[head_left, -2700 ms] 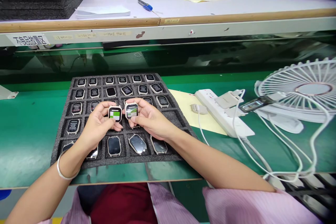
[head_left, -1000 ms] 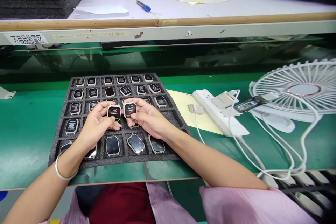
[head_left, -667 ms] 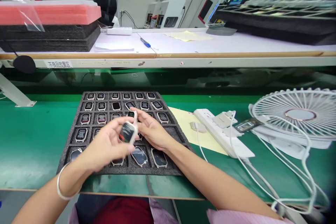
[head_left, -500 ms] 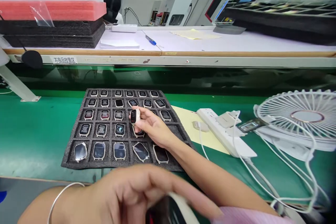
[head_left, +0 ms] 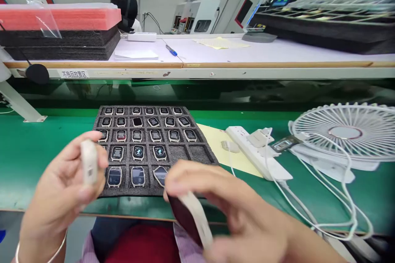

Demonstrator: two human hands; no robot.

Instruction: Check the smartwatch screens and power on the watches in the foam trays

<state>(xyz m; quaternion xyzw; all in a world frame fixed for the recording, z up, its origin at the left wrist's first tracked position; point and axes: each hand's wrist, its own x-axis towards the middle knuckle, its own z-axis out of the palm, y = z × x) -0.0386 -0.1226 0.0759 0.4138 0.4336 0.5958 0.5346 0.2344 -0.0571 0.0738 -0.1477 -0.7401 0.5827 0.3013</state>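
My left hand pinches a cream smartwatch body between thumb and fingers, its edge turned to me, in front of the foam tray's left side. Closer to me, my right hand grips another smartwatch body by its pale rim, with the dark screen tilted left; motion blurs it slightly. Behind both hands lies a dark grey foam tray with rows of compartments. Several strapless smartwatches sit in it screen up, some lit with text or a dial. My hands hide the tray's front corners.
Right of the tray lie yellow paper, a white power strip, cables and a white fan. A shelf behind carries stacked foam and a blue pen. A person is beyond it.
My right hand has drawn back from the tray towards me with a watch in it. My left hand has moved left and up, still holding its watch. The view has shifted slightly.
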